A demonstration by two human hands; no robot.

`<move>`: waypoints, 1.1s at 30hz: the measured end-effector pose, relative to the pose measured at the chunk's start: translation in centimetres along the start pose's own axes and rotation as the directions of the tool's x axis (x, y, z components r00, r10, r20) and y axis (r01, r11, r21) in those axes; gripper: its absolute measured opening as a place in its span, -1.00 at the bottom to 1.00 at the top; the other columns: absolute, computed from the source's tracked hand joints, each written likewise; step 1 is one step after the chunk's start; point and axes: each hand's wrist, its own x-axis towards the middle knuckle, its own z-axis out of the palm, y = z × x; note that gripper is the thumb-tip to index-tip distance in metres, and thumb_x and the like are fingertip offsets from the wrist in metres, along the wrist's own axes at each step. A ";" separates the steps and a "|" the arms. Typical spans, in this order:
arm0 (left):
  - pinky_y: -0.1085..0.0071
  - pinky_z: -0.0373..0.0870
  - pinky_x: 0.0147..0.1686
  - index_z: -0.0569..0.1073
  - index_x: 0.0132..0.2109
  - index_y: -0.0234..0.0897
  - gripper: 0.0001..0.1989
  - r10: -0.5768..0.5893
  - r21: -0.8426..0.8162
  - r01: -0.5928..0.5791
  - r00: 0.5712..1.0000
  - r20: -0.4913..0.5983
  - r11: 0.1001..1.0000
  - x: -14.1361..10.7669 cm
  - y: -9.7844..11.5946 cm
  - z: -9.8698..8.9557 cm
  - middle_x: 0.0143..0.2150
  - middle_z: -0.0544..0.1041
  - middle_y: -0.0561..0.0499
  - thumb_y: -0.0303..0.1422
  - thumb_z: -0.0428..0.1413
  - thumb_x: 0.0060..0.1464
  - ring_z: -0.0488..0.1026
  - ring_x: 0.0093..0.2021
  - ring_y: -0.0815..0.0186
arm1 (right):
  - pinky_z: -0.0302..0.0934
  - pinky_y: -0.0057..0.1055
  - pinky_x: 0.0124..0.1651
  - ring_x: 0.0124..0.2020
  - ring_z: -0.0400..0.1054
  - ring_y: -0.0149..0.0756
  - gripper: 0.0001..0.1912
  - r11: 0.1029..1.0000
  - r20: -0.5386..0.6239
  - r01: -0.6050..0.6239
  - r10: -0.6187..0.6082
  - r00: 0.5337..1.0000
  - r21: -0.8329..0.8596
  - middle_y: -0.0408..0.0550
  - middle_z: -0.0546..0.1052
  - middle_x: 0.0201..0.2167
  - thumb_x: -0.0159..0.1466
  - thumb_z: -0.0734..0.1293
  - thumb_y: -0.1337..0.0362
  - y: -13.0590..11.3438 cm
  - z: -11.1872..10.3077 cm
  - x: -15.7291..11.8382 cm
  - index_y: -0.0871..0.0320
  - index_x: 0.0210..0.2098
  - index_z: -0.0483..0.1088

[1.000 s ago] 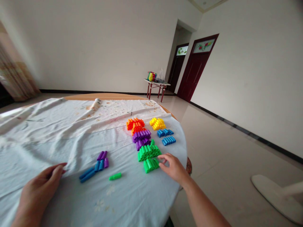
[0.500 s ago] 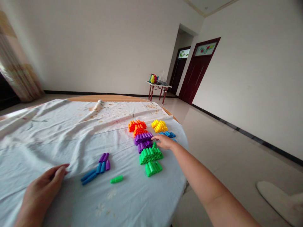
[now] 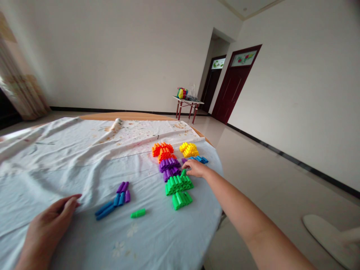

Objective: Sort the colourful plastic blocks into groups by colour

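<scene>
My right hand [image 3: 196, 168] is closed, its fingers pinching a purple plastic tube [image 3: 184, 160] just right of the purple pile [image 3: 170, 164]. Below that hand lies a pile of green tubes [image 3: 179, 184], with a smaller green group [image 3: 182, 200] in front. Blue tubes [image 3: 199, 159] are partly hidden behind the hand. On the left, my left hand [image 3: 52, 225] rests on the cloth, fingers loosely stretched and nothing visible in them. To its right lie blue pieces [image 3: 105, 210], several purple pieces [image 3: 123, 186] and one green piece [image 3: 138, 213].
Orange tubes [image 3: 163, 150] and yellow tubes [image 3: 189, 149] are heaped farther back. A pale, wrinkled tablecloth [image 3: 84, 157] covers most of the round table. Across the floor a small side table [image 3: 188, 101] carries bags. A white rounded object [image 3: 323, 232] stands at the lower right.
A purple tube now shows at my right fingertips, apart from the purple pile, and the hand has drawn slightly right. My left hand has barely moved.
</scene>
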 end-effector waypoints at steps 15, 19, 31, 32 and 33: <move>0.40 0.35 -0.16 0.50 -0.10 -0.16 -0.53 -0.041 -0.013 0.041 0.999 0.027 0.999 0.0 -0.1 0.1 -0.25 0.61 0.03 -0.03 -0.10 0.01 0.49 -0.14 0.18 | 0.19 -0.34 -0.10 -0.21 0.35 -0.27 -0.79 0.997 -0.145 0.075 -0.077 0.986 -0.022 -0.10 0.50 -0.32 0.02 0.36 0.49 -2.5 -1.7 -3.2 0.15 -0.34 0.42; 0.40 0.34 -0.14 0.48 -0.08 -0.15 -0.53 -0.024 -0.039 0.025 0.999 0.028 0.999 -0.1 -0.3 0.2 -0.23 0.60 0.03 -0.03 -0.09 0.01 0.48 -0.13 0.18 | 0.16 -0.34 -0.12 -0.21 0.35 -0.26 -0.81 0.995 -0.221 0.081 -0.091 0.971 -0.051 -0.11 0.50 -0.32 0.07 0.34 0.47 -3.5 -1.3 -4.6 0.13 -0.31 0.40; 0.38 0.32 -0.12 0.47 -0.06 -0.17 -0.53 -0.049 -0.046 0.051 0.998 0.044 0.998 -0.2 -0.1 0.1 -0.21 0.59 0.00 -0.04 -0.09 0.02 0.48 -0.14 0.18 | 0.03 -0.22 -0.06 -0.17 0.30 -0.18 -0.89 0.975 -0.380 0.095 -0.167 0.910 -0.201 -0.07 0.49 -0.29 0.20 0.32 0.39 -6.6 0.4 -8.6 0.11 -0.27 0.35; 0.38 0.31 -0.12 0.47 -0.07 -0.17 -0.54 -0.044 -0.050 0.046 0.998 0.037 0.998 -0.3 -0.1 0.2 -0.21 0.59 0.00 -0.04 -0.09 0.02 0.48 -0.14 0.18 | 0.03 -0.22 -0.07 -0.17 0.30 -0.18 -0.89 0.974 -0.369 0.103 -0.173 0.913 -0.202 -0.07 0.49 -0.29 0.20 0.33 0.38 -6.6 0.6 -8.8 0.11 -0.27 0.35; 0.38 0.31 -0.13 0.47 -0.07 -0.18 -0.54 -0.039 -0.053 0.040 0.999 0.030 0.998 -0.3 -0.1 0.2 -0.21 0.59 0.00 -0.04 -0.09 0.02 0.47 -0.13 0.18 | 0.04 -0.22 -0.08 -0.17 0.30 -0.18 -0.88 0.974 -0.357 0.111 -0.178 0.917 -0.198 -0.07 0.49 -0.29 0.19 0.34 0.38 -6.6 0.8 -9.0 0.11 -0.26 0.35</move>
